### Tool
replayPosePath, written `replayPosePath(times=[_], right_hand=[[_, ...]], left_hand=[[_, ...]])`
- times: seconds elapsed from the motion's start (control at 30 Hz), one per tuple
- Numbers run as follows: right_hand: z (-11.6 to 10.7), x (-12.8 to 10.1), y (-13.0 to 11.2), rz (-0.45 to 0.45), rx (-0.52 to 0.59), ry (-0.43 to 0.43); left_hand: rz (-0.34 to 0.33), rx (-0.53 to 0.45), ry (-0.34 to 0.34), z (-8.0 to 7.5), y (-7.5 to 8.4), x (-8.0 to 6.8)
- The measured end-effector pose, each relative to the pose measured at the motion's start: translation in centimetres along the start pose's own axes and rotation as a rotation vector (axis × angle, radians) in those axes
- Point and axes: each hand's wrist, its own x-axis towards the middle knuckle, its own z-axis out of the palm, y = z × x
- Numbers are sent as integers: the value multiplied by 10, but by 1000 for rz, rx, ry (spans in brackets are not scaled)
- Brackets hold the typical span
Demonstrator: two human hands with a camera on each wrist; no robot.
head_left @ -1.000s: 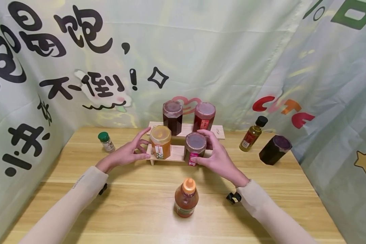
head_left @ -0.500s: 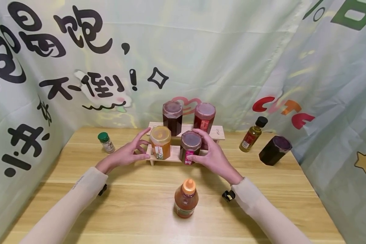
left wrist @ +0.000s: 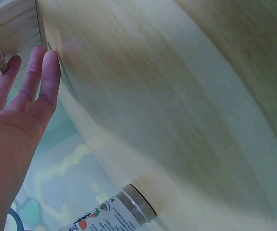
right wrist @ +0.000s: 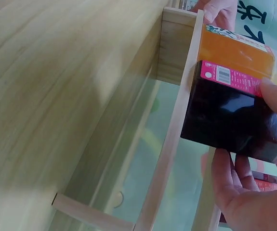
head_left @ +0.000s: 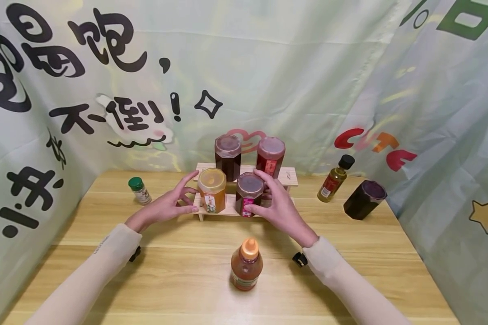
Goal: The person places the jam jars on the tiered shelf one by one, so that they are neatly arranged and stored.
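A person's right hand (head_left: 280, 207) grasps a pink-labelled dark octagonal jar (head_left: 246, 195) at the front of a wooden rack (head_left: 230, 207); the left hand (head_left: 166, 206), loosely spread and free, is just beside an amber jar (head_left: 213, 190).

- Left arm (head_left: 91, 275), sleeved, slants toward the table's (head_left: 179, 280) far edge; left hand (head_left: 166, 205) spread, fingers loose!
- Right arm (head_left: 351, 280) slants that way too, and the right hand (head_left: 283, 210) grips, thumb opposite fingers!
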Motion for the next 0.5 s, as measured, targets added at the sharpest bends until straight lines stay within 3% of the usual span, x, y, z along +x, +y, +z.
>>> replayPosePath(times=[0.5], right_hand=[[8,3,2,-21,-48,37]], left_hand=[[-8,4,-1,0,-1,1]])
